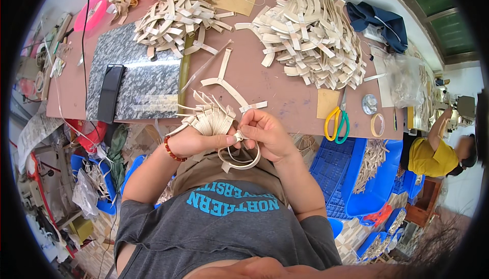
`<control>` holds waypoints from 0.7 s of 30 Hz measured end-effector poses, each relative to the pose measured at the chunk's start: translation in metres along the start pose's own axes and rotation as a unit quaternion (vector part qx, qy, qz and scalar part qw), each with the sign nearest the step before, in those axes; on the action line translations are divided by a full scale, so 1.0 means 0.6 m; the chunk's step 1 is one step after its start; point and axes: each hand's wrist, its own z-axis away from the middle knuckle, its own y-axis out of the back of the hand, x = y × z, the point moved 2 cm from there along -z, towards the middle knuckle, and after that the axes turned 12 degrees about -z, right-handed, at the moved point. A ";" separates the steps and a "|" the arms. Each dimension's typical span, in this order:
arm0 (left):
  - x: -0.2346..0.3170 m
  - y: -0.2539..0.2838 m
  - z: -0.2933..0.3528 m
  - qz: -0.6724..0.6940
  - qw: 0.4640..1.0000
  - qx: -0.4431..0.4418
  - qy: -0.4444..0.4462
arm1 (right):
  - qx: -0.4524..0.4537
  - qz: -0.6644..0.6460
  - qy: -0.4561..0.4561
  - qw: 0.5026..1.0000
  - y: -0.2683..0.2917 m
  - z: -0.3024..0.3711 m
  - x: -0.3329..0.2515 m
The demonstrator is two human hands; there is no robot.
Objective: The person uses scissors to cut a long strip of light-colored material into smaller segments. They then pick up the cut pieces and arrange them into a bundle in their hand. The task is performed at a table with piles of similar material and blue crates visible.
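Note:
My left hand (191, 144), with a beaded bracelet at its wrist, is closed around a fanned bundle of cream fabric straps (209, 118) at the table's front edge. Its thumb meets the fingertips of my right hand (270, 136), which pinch a cream strap there. Below the fingers hangs a curved loop of strap (243, 167); my fingers hide where it joins the bundle. Just beyond my hands, a single branched strap (221, 81) lies on the brown table (285, 108).
Two heaps of straps, a left heap (175, 16) and a larger right heap (313, 39), cover the far table. A phone (110, 93) rests on a granite slab (137, 44). Scissors (336, 123) and a tape roll (377, 125) lie right. Blue crates (331, 162) stand below; another person (433, 156) works far right.

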 end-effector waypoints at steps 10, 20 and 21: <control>0.006 -0.010 -0.002 0.002 0.999 -0.048 0.010 | -0.108 0.154 -0.046 0.981 -0.021 0.005 -0.033; 0.004 -0.016 -0.003 -0.024 0.997 0.070 -0.014 | -0.015 0.533 0.212 0.819 -0.064 0.011 -0.059; 0.006 -0.018 -0.001 -0.102 0.990 0.099 -0.019 | -0.021 0.622 0.293 0.726 -0.083 0.013 -0.066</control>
